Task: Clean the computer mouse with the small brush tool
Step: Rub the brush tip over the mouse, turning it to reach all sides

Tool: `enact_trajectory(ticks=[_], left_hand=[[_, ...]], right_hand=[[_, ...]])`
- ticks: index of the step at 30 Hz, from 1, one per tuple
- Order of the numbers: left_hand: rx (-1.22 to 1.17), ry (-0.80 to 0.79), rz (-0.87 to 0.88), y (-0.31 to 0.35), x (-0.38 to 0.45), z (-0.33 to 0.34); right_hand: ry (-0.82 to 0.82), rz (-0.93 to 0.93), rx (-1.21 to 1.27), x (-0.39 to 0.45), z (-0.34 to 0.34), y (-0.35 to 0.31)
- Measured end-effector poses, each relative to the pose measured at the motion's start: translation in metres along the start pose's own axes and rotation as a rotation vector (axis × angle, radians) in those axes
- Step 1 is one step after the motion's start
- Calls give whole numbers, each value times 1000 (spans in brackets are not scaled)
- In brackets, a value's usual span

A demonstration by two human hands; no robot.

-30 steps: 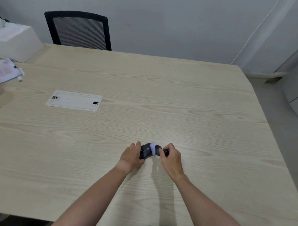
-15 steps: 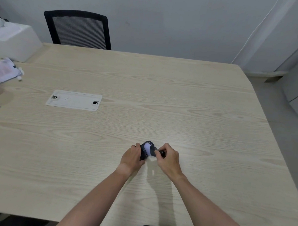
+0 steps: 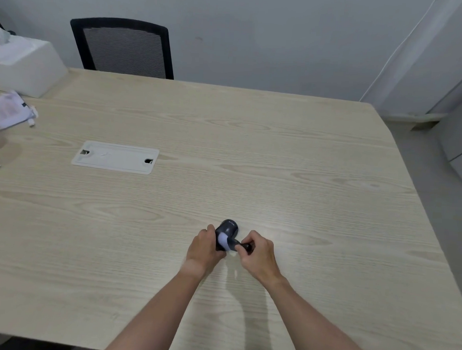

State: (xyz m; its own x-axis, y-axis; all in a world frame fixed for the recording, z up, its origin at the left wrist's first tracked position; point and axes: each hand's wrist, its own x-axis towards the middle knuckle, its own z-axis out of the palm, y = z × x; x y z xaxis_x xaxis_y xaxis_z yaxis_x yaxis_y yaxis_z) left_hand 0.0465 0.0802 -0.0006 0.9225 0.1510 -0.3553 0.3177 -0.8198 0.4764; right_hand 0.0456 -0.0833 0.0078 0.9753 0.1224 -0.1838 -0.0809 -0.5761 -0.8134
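A dark computer mouse [image 3: 229,226] lies on the light wooden table [image 3: 316,205], near the front middle. My left hand [image 3: 204,249] grips its left side and holds it down. My right hand [image 3: 258,252] pinches the dark handle of a small brush [image 3: 236,245]. The brush's pale head [image 3: 223,239] rests on the near part of the mouse. The near end of the mouse is hidden behind the brush and my fingers.
A white cable hatch [image 3: 115,156] is set into the table at the left. A white box [image 3: 23,65] and crumpled papers [image 3: 10,109] sit at the far left. A black mesh chair [image 3: 123,47] stands behind the table's far edge.
Both hands and the mouse have shifted slightly left. The brush head has slid from the mouse's right side to its near left part. More of the mouse's far end shows.
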Motion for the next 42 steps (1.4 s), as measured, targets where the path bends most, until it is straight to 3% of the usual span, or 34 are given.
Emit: enact_trajectory(ticks=[8, 14, 18, 24, 30, 35, 40, 42], left_hand=[[-18, 32, -45, 1, -2, 2], [-59, 60, -66, 4, -1, 3], [-58, 52, -102, 6, 0, 4], [-63, 61, -95, 6, -1, 4], [-33, 46, -104, 6, 0, 4], [-66, 64, -84, 4, 1, 5], [-10, 43, -63, 3, 0, 4], [1, 39, -48, 1, 0, 4]], right_hand=[[109, 138, -9, 10, 3, 2], [-11, 80, -39, 9, 2, 3], [118, 152, 3, 11, 4, 4], [1, 65, 7, 4, 7, 7], [159, 136, 0, 12, 7, 5], [-51, 76, -11, 14, 5, 3], [163, 131, -13, 25, 5, -2], [96, 94, 31, 28, 2, -6]])
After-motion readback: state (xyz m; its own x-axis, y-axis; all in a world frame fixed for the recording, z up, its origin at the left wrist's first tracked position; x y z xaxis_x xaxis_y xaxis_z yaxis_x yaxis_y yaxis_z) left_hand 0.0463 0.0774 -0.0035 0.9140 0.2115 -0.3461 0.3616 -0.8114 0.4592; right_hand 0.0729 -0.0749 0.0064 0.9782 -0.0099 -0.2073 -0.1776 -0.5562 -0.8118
